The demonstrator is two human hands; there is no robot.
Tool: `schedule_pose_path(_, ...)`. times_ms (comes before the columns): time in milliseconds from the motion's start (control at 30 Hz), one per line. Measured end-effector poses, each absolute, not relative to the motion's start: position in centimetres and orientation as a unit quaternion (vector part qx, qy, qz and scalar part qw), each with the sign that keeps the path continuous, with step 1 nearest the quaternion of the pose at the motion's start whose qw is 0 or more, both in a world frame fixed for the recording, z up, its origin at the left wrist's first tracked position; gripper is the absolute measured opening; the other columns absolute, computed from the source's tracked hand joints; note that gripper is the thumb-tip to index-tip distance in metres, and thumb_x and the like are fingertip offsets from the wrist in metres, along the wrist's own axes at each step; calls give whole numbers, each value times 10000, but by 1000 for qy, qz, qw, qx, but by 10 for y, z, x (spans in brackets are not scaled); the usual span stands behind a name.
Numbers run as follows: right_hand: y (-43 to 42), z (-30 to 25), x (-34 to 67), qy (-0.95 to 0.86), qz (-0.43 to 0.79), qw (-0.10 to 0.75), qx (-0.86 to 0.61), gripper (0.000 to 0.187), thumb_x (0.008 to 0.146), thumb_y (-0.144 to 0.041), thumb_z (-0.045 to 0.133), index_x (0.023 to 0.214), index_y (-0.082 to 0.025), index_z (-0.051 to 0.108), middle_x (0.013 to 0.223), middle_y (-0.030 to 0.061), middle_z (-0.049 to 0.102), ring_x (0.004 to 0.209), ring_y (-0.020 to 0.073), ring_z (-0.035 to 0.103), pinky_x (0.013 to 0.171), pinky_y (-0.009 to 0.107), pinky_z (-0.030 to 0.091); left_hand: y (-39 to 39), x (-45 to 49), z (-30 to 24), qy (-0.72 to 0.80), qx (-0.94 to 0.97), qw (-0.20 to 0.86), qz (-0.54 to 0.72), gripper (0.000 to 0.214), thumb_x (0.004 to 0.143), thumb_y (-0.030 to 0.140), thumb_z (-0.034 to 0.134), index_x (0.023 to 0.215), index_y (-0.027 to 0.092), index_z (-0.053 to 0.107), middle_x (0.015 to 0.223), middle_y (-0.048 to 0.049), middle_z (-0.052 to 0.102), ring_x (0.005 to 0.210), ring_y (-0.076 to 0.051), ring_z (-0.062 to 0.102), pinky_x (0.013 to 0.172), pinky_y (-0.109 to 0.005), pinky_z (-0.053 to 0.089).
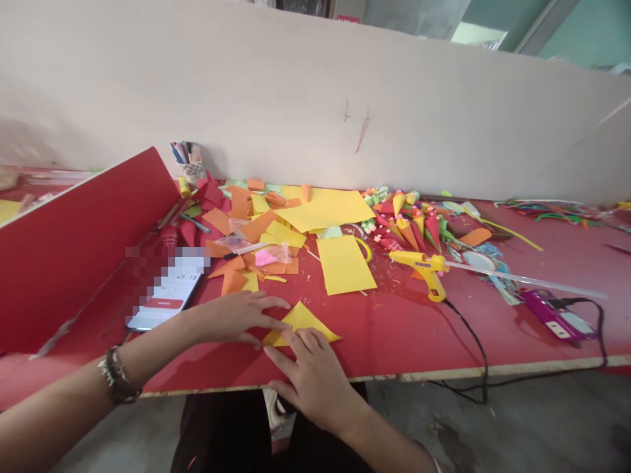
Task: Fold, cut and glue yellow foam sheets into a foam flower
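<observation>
While the bench (404, 341) ends at six o'clock, with room at three, spread left hand (231, 316) and half-spread right hand (315, 378) touch yellow paper (302, 317).

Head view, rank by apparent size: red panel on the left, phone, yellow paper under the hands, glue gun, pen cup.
1. Red panel
2. Phone
3. Yellow paper and glue gun: too close to rank; the right hand hides part of the paper
4. Pen cup, farther back
</observation>
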State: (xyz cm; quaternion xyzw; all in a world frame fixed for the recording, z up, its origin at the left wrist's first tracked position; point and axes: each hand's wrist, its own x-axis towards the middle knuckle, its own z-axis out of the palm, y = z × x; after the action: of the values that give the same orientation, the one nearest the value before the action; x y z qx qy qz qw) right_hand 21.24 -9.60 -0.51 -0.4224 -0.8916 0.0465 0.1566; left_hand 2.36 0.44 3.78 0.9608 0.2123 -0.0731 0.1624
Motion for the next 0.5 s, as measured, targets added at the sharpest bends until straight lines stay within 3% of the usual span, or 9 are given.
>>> schedule_pose_path(167, -97, -4, 225, -875, 68, 167, -449, 418, 805, -469, 427, 1170, -273, 489, 1188, 67, 482, 1050, 229, 412, 894, 388, 343, 5, 22, 36, 207, 963, 162, -62, 629, 701, 224, 622, 1231, 437, 359, 1319, 8, 385, 1032, -201, 476, 888, -321, 340)
schedule_pose_path(300, -103, -4, 246, -852, 37, 192, -486, 330, 814, -396, 452, 1119, -300, 536, 1188, 47, 492, 1102, 230, 389, 937, 406, 316, 5, 21, 35, 212, 956, 201, -37, 572, 704, 202, 616, 1195, 423, 421, 1304, 9, 408, 1032, -182, 484, 903, -300, 333)
schedule_pose_path(500, -113, -3, 275, -840, 6, 170, -515, 326, 810, -357, 470, 1126, -313, 538, 1213, 54, 485, 1117, 240, 394, 878, 399, 386, 5, 20, 35, 223, 947, 228, -23, 540, 709, 219, 616, 1176, 426, 442, 1296, 21, 421, 1082, -185, 465, 923, -295, 321)
